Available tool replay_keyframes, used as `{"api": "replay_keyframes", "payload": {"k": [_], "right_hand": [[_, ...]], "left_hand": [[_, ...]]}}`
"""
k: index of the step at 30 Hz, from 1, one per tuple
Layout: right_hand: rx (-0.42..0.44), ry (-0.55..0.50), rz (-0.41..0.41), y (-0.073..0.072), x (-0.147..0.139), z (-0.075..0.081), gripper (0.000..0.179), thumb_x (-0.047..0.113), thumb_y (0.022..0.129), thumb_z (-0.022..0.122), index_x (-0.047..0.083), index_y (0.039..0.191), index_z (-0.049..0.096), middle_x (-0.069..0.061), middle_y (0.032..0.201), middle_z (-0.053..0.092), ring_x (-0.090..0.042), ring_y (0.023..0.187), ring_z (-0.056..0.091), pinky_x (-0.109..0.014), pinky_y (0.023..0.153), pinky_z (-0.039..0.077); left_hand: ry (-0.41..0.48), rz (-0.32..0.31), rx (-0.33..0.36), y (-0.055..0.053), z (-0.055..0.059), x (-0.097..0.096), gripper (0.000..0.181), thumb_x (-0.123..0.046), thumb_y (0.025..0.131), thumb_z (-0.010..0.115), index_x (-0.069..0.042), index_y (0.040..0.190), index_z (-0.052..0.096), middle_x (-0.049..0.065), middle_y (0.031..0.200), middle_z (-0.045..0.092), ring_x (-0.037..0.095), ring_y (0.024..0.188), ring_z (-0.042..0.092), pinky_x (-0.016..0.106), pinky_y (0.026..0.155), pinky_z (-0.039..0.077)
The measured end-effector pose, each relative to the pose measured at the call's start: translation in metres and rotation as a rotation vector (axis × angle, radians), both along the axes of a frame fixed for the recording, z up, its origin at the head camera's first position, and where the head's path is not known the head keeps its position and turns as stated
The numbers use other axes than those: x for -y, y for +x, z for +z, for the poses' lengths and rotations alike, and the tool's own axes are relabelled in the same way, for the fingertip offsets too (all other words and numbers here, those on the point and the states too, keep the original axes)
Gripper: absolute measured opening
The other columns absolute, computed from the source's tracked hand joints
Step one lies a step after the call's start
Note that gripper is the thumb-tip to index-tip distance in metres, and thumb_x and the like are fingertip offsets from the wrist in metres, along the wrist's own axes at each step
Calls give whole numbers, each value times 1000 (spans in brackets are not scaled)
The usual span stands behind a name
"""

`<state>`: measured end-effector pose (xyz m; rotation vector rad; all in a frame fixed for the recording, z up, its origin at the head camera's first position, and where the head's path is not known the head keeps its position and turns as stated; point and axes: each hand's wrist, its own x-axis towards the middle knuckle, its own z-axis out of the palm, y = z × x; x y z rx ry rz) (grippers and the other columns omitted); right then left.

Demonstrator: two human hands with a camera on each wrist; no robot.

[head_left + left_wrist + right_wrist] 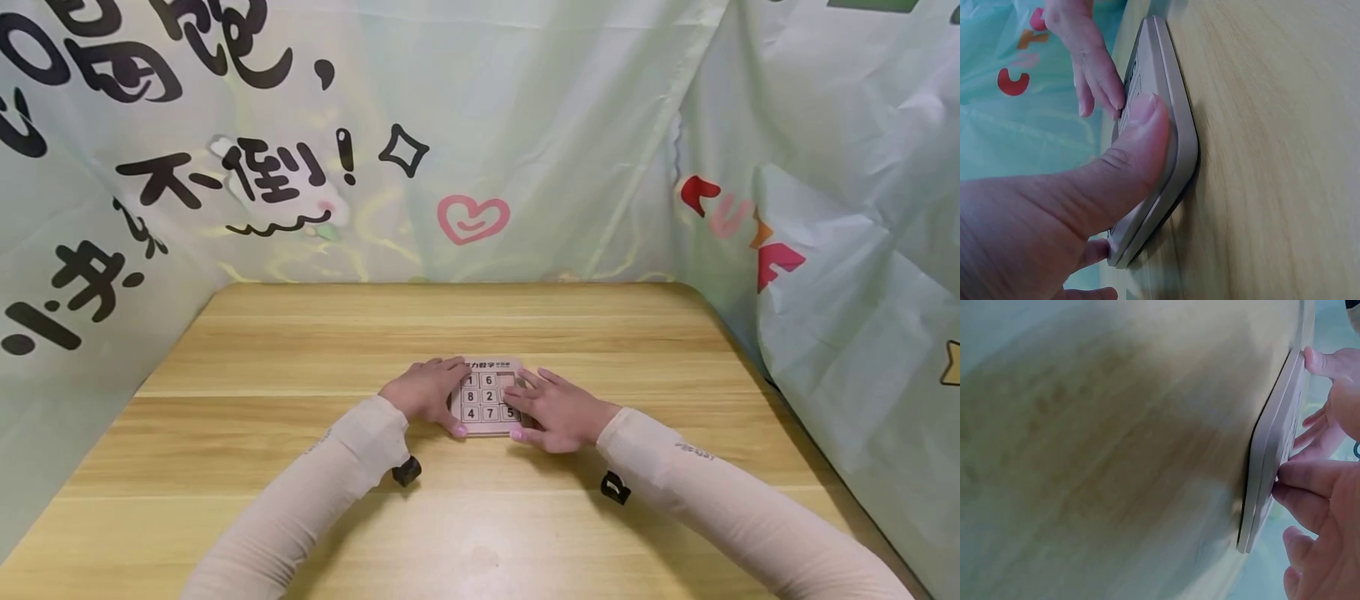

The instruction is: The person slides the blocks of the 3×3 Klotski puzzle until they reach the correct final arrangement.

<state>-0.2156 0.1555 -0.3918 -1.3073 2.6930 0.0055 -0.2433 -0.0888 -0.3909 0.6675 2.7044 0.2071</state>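
A sliding number puzzle (491,365) lies flat on the table in the head view, a pale square frame with numbered tiles. Its rows read 1, 6 and a bare cell at top right; 8, 2 and a cell partly covered by fingers; then 4, 7, 5. My left hand (427,392) grips the puzzle's left side, the thumb (1144,119) on the near corner and fingers along the far edge. My right hand (562,412) reaches over the right side, its fingertips touching the right-hand column. In the right wrist view, those fingers (1310,478) meet the puzzle's top face.
The wooden table (300,333) spreads around the puzzle. Printed cloth (570,167) hangs behind the table and along both sides. A black wrist mount (407,472) sits under the left sleeve, and another black mount (615,488) under the right.
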Motion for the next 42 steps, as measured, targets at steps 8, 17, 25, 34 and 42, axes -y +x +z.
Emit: {"api": "replay_keyframes", "payload": {"k": [8,17,25,34,42], "right_hand": [[-51,9,-12,-6,1,-4,67,52,99,39,1,143,45,-15,148,41,-40,141,23,-55,114,18],[-41,9,-42,-16,4,-6,68,52,99,41,1,144,44,-14,148,41,-40,141,24,-54,115,17],[-33,14,-36,-15,10,-5,67,51,99,42,2,145,43,-13,149,41,-39,142,22,-53,116,16],[-40,11,36,-6,20,-4,65,50,100,40,3,144,43,-14,148,41,-39,142,23,-52,116,14],[-33,18,37,-5,22,-5,65,50,100,40,3,145,43,-13,148,41,-38,142,21,-52,117,13]], "left_hand": [[9,0,-1,0,0,-1,106,-52,65,84,-15,150,34,6,158,25,35,142,25,48,116,19],[19,-1,4,1,-2,-1,106,-53,64,84,-15,150,35,6,158,25,35,142,25,48,116,19],[3,4,7,0,-1,-1,107,-54,64,83,-14,150,34,7,158,24,36,142,24,50,116,19],[22,-9,-8,2,2,2,106,-53,64,84,-13,150,35,9,158,25,37,141,25,51,115,20],[14,-7,-9,2,2,2,106,-54,65,83,-13,150,35,8,158,25,36,141,25,50,115,20]]}}
